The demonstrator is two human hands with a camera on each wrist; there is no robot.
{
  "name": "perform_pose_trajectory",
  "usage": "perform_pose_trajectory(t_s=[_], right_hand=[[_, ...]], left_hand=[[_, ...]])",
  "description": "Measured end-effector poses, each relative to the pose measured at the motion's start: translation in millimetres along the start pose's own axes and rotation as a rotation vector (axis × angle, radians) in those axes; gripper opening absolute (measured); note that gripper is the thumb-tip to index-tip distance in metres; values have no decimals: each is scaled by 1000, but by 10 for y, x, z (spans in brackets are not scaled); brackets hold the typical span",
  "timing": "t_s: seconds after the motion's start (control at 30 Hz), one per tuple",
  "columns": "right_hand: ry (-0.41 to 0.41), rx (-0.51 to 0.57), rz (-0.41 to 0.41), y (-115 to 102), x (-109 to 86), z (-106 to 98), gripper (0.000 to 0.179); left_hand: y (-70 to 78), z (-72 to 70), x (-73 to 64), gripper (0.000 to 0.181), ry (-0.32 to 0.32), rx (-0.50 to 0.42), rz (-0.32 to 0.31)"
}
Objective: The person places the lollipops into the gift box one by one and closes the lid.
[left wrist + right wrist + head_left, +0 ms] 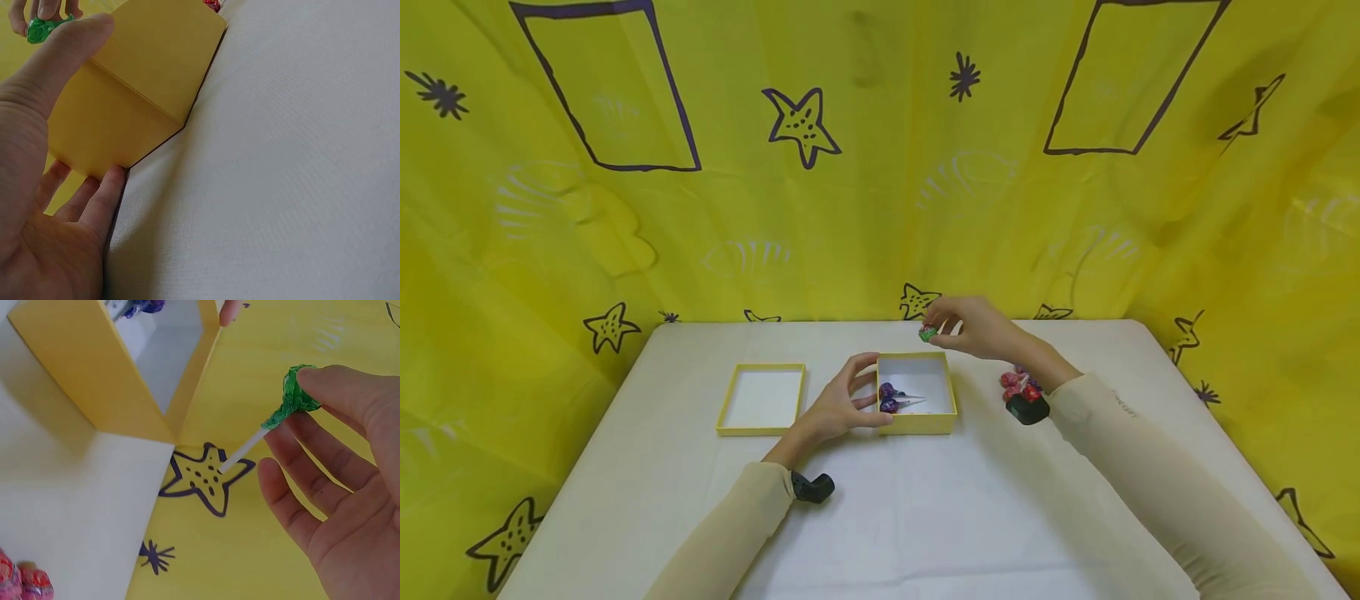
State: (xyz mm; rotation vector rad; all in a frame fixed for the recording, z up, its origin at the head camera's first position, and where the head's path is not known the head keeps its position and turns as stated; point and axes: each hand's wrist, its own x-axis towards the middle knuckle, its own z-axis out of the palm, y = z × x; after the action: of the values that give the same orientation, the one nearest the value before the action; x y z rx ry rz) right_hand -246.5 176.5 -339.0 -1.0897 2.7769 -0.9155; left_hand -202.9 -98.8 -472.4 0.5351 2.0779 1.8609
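"Lollipop point(928, 333) up in the right hand point(976, 327), is it?"

"Yes, the green one, its wrapped head pinched between thumb and fingers, near the far rim of the box point(916, 425)."

"How would you bring it in?"

"Gently, I'd say, down into the right half, stick in line with the two purple lollipops point(889, 406), whose heads lie on the left."

"And the left hand point(835, 407)?"

"Gripping the box's left side, thumb in front, fingers behind. A steady hold should stop it sliding on the desk point(865, 533)."

"Anything in the way?"

"Mostly those purple ones. The lid point(766, 398) lies clear, left of that hand. Right of the box, the black wrist device point(1027, 409) partly hides the red and pink lollipops point(1012, 383)."
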Motion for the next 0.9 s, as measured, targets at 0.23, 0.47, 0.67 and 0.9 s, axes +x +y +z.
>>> perform_pose_trajectory(t_s=[0.23, 0.47, 0.67, 0.9], right_hand=[[-29, 56, 17, -36, 41, 179, 21], [-49, 107, 31, 0, 56, 363, 18], [-48, 117, 39, 23, 58, 487, 19], [-64, 96, 46, 9, 74, 613, 21]], left_hand=[[-16, -5, 5, 100, -6, 7, 18], [-1, -3, -5, 100, -8, 10, 9], [1, -3, 3, 99, -4, 10, 6], [-6, -2, 1, 100, -4, 6, 8]])
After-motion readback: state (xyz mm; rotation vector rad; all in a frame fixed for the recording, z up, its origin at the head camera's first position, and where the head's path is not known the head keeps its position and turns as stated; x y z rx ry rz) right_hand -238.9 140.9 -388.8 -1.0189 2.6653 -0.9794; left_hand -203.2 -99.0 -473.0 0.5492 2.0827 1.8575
